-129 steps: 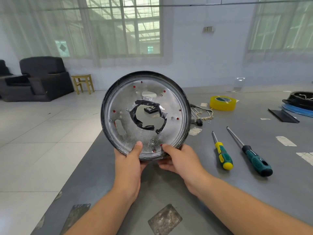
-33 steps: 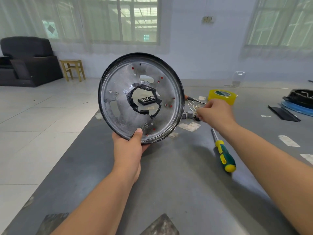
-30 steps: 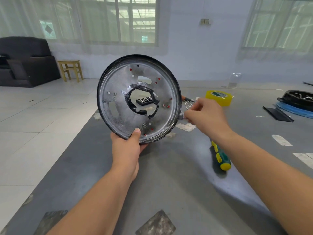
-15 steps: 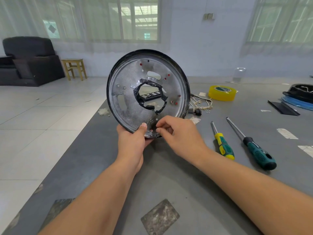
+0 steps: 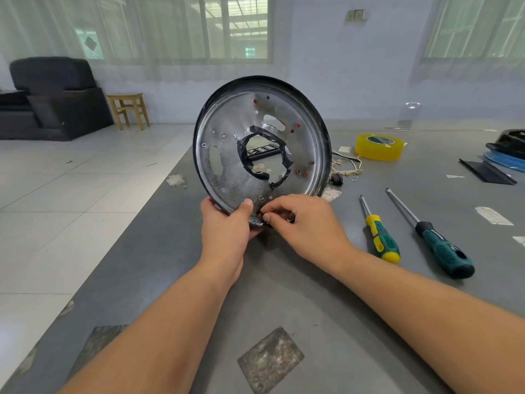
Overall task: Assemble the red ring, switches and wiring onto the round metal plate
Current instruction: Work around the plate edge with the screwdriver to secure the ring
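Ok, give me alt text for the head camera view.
A left hand holds a round metal plate upright over a grey table while the right hand pinches something small at its lower rim; two screwdrivers lie right.

two screwdrivers point(image 5: 382, 240), yellow tape roll point(image 5: 379, 147)

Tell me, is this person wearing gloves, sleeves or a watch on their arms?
No. Both forearms are bare all the way to the frame's edge, with no sleeves showing. The left hand and right hand wear no gloves, and no watch, ring or bracelet is visible.
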`<state>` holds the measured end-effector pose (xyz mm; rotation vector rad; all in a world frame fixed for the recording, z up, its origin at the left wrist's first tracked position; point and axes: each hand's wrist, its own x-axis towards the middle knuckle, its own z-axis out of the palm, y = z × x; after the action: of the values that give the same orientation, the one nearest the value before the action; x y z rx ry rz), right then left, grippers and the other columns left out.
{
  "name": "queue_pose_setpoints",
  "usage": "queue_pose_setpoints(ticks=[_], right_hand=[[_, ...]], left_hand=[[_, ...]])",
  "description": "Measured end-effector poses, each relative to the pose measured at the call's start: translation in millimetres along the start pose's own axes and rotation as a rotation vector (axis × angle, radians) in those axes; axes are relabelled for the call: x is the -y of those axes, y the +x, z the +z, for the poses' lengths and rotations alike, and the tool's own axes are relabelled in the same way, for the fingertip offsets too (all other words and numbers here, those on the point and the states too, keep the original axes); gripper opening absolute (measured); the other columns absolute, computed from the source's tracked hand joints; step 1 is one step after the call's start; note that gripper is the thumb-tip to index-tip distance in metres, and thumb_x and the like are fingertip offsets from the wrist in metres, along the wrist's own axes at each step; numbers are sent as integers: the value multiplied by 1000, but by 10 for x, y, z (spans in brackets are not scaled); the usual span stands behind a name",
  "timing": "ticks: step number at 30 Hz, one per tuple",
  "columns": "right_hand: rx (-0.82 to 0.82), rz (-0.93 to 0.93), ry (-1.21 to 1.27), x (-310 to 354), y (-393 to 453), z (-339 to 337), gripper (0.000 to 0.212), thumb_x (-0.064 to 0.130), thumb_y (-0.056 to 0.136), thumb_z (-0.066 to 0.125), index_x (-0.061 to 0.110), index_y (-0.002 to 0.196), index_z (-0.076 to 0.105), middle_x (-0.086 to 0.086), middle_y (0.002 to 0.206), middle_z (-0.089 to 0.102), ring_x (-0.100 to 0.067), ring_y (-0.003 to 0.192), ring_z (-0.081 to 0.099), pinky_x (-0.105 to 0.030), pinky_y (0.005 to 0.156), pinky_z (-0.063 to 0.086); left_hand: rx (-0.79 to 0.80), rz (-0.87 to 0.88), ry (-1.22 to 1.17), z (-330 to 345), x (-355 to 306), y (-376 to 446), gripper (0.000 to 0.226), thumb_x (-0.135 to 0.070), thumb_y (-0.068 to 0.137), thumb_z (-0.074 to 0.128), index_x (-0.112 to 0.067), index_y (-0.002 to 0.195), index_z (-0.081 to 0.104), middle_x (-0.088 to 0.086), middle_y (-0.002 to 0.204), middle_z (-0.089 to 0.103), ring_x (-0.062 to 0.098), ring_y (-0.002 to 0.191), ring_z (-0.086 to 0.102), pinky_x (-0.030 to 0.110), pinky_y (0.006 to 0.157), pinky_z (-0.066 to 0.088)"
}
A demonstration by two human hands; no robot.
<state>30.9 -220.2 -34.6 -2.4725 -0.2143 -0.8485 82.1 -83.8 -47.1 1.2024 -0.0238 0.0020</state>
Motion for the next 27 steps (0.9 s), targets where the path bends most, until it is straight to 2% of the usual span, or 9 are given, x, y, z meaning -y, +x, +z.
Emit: queue_pose_setpoints(ticks=[4, 7, 8, 13, 15, 19, 27], right_hand=[[41, 75, 79, -32, 5, -10, 10, 23, 89, 75, 28, 97, 78, 25, 76, 65, 2, 77, 64, -17, 77, 51], [37, 102, 124, -41, 8, -1, 8, 20, 88, 77, 27, 93, 77, 26, 72, 63, 8, 75, 62, -5, 72, 43], [33, 98, 134, -40, 12, -3, 8, 19, 87, 77, 26, 92, 78, 24, 74, 65, 6, 75, 62, -6, 72, 43], [21, 66, 127, -47, 27, -2, 8, 19, 86, 79, 24, 92, 80, 5, 89, 70, -13, 87, 64, -33, 84, 51], [24, 62, 115, -56, 28, 7, 7, 21, 87, 78, 25, 93, 81, 6, 91, 70, -14, 91, 62, -33, 86, 49], [14, 49, 53, -66, 34, 18, 6, 25, 88, 77, 28, 92, 80, 11, 91, 70, -12, 91, 54, -22, 83, 37], [4, 116, 97, -66, 18, 36, 7, 26, 83, 81, 23, 88, 77, 13, 82, 65, -10, 86, 59, -26, 81, 45]], left_hand=[[8, 5, 34, 6, -2, -3, 44, -4, 99, 68, -14, 137, 48, 11, 127, 69, 31, 109, 73, 54, 84, 64], [4, 5, 39, 14, -2, -5, 44, -4, 99, 68, -14, 137, 47, 11, 127, 69, 31, 109, 73, 55, 84, 64], [7, 6, 38, 18, -2, -3, 44, -4, 99, 68, -14, 137, 47, 11, 127, 69, 31, 109, 73, 55, 83, 64], [23, 7, 39, 16, 0, 2, 45, -3, 99, 66, -12, 139, 49, 14, 127, 70, 34, 109, 73, 58, 83, 64], [22, 7, 43, 14, 9, 9, 44, -3, 99, 67, -13, 138, 49, 13, 127, 70, 33, 109, 73, 57, 82, 64], [12, 8, 50, 25, 28, 22, 43, -3, 98, 69, -14, 134, 49, 10, 123, 70, 31, 107, 74, 54, 78, 65], [25, 20, 97, 13, 71, 45, 42, -7, 97, 70, -21, 131, 50, 2, 117, 72, 24, 102, 75, 50, 76, 66]])
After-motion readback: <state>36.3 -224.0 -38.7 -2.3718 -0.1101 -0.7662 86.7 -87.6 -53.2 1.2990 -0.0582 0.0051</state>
